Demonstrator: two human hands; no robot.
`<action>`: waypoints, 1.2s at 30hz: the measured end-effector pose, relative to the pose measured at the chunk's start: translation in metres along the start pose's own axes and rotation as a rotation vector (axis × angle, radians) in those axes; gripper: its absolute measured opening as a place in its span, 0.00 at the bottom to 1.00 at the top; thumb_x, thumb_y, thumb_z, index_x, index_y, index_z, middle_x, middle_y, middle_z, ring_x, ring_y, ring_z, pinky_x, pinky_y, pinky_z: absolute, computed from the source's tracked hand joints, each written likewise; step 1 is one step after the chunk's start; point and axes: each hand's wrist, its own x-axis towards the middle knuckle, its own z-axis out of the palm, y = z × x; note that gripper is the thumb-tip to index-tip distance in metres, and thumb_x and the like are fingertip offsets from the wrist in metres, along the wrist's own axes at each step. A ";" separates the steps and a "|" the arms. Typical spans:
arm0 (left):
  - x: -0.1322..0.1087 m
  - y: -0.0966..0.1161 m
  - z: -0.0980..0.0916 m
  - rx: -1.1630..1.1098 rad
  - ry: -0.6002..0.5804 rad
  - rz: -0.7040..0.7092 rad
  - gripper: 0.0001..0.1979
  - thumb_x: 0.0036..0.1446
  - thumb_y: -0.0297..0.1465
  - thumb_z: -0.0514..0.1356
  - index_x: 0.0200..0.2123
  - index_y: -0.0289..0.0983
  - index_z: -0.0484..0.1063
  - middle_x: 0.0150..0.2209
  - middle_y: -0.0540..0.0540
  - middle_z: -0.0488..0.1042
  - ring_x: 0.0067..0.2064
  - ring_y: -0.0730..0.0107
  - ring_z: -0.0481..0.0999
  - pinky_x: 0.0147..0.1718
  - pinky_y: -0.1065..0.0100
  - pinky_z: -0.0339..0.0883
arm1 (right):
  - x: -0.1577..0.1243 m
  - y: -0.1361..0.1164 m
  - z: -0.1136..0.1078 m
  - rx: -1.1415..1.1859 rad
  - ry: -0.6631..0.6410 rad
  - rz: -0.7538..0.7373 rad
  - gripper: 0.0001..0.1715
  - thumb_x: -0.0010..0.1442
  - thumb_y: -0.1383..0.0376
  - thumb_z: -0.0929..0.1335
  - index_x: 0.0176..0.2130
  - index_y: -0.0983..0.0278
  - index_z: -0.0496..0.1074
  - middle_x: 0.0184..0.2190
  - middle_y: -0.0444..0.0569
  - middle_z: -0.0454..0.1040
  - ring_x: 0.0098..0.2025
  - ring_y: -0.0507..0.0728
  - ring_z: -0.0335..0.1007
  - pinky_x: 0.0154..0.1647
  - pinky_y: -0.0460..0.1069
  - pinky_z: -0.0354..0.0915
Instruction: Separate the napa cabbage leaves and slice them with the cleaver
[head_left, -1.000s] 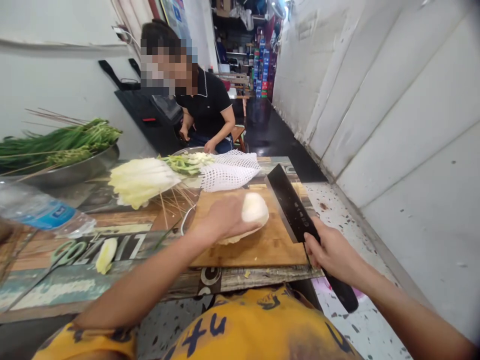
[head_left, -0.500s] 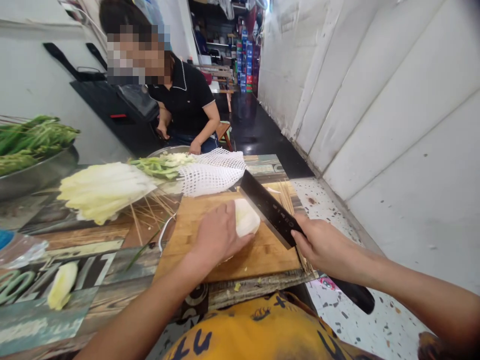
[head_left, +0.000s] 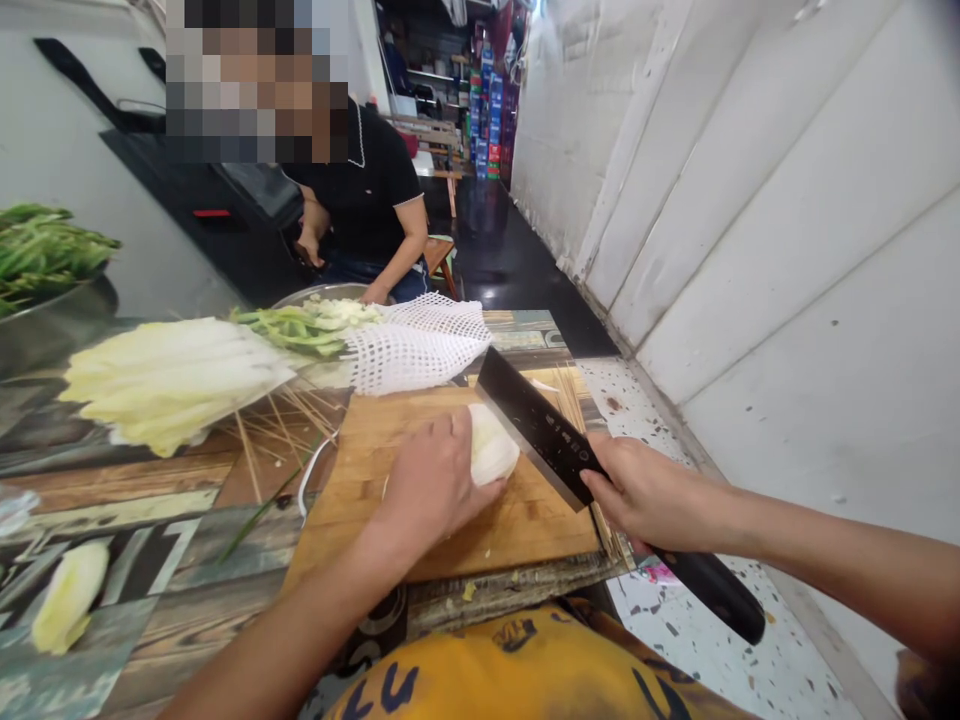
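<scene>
My left hand [head_left: 431, 485] presses down on a pale cabbage piece [head_left: 491, 450] that lies on the wooden cutting board [head_left: 517, 525]. Its fingers curl over the vegetable. My right hand [head_left: 649, 495] grips the handle of a black cleaver [head_left: 536, 425]. The blade stands against the right side of the cabbage piece, edge down. The handle's end sticks out behind my wrist, past the table edge.
A heap of pale cabbage leaves [head_left: 169, 375] and wooden skewers [head_left: 289, 420] lie left of the board. White netting [head_left: 416, 345] and green trimmings [head_left: 300, 325] sit behind it. A metal bowl of greens [head_left: 41, 265] is at far left. A seated person [head_left: 360, 200] works across the table. A white wall [head_left: 750, 200] runs along the right.
The cleaver has swung left from the board's right edge up against the cabbage piece. My left hand has kept its hold on the cabbage. The view has shifted rightward.
</scene>
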 end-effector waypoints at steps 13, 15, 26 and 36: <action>0.005 -0.003 -0.005 -0.009 -0.063 -0.010 0.35 0.51 0.50 0.54 0.51 0.26 0.61 0.38 0.35 0.70 0.40 0.49 0.70 0.37 0.58 0.62 | 0.037 -0.016 -0.029 0.121 -0.346 0.085 0.04 0.58 0.70 0.58 0.32 0.64 0.59 0.09 0.39 0.62 0.12 0.54 0.65 0.10 0.45 0.62; 0.005 -0.003 -0.005 -0.014 -0.068 -0.006 0.34 0.51 0.49 0.54 0.51 0.26 0.60 0.39 0.35 0.70 0.41 0.49 0.70 0.38 0.58 0.62 | 0.040 -0.018 -0.028 0.082 -0.327 0.088 0.03 0.57 0.70 0.58 0.33 0.64 0.60 0.09 0.39 0.62 0.12 0.55 0.66 0.10 0.45 0.62; 0.008 -0.005 -0.004 -0.014 -0.064 -0.015 0.32 0.50 0.49 0.55 0.49 0.29 0.61 0.38 0.36 0.71 0.39 0.52 0.71 0.36 0.61 0.62 | 0.064 -0.025 -0.036 0.140 -0.424 0.167 0.09 0.55 0.75 0.58 0.29 0.68 0.65 0.08 0.41 0.62 0.10 0.54 0.62 0.13 0.48 0.65; 0.002 0.003 0.003 0.016 0.017 0.030 0.37 0.50 0.45 0.56 0.57 0.26 0.58 0.40 0.35 0.70 0.41 0.51 0.69 0.38 0.57 0.62 | 0.083 -0.025 -0.016 0.094 -0.413 0.128 0.09 0.54 0.75 0.60 0.33 0.69 0.67 0.11 0.42 0.63 0.14 0.55 0.67 0.14 0.47 0.64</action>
